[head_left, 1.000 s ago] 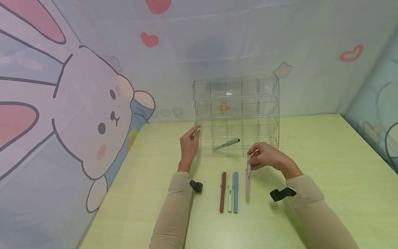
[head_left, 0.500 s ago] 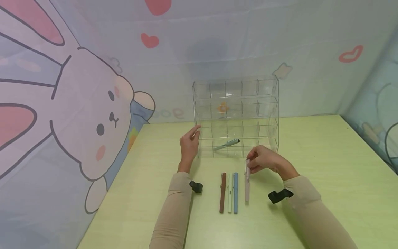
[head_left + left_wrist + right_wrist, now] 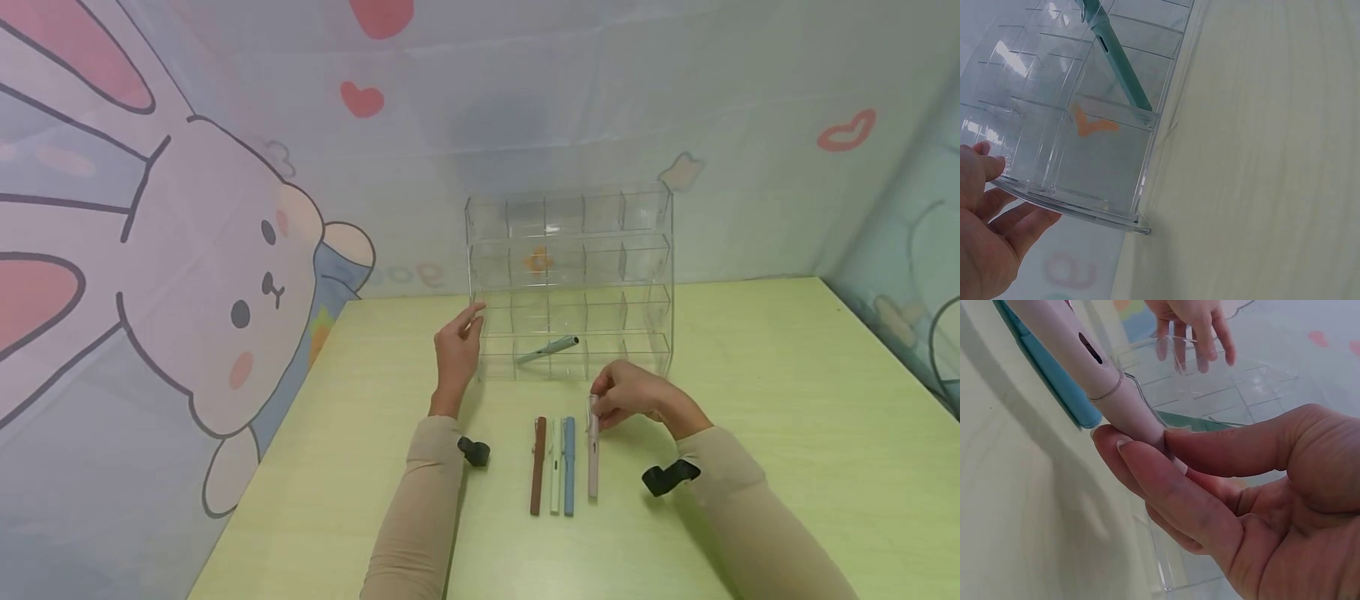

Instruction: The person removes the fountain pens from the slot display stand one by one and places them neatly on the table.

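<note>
Pinching pink pen [image 3: 1077, 365], seam [image 3: 1111, 391] right-wrist only

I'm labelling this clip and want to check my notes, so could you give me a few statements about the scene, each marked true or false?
1. The right hand pinches the pink pen. True.
2. In the head view, the pale green pen lies between the brown pen and the blue pen. True.
3. The left hand holds the brown pen. False: it holds the edge of the clear rack.
4. The teal pen stands upright in the rack's top row. False: it slants across the bottom row.
5. The blue pen lies on the table. True.
</note>
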